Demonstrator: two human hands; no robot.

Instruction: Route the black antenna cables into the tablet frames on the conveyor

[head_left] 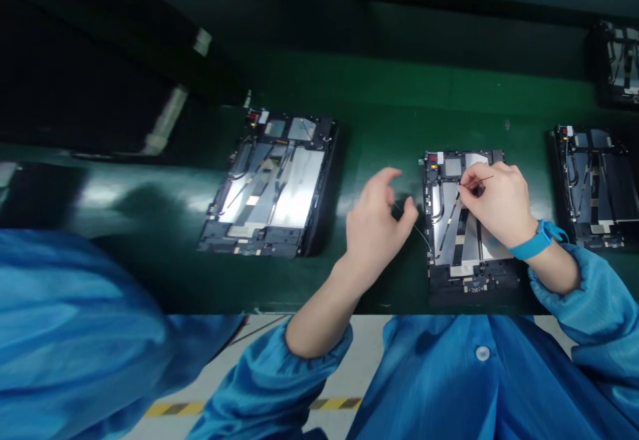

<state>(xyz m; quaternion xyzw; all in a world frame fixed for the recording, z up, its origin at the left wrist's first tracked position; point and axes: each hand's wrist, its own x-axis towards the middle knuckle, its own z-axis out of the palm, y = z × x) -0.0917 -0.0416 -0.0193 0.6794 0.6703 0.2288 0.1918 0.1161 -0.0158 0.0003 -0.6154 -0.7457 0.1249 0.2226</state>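
Note:
An open tablet chassis (462, 263) lies on the green belt (379, 94), its metal plates and flat cables showing. My right hand (499, 207) rests on its upper half, fingertips pinched on a thin dark wire (480, 181) near the top edge. A blue wrist strap (536, 243) circles that wrist. My left hand (377, 230) hovers just left of the chassis with curled fingers. Its thumb and fingers close on the end of a fine pale wire (420, 233) that runs down to the chassis's left edge.
A second open chassis (272, 187) lies to the left on the belt, a third (599, 187) to the right, and another (619, 60) at the far right back. A blue-clad arm (74, 333) fills the lower left. Below the belt edge, floor with yellow-black tape (334, 403) shows.

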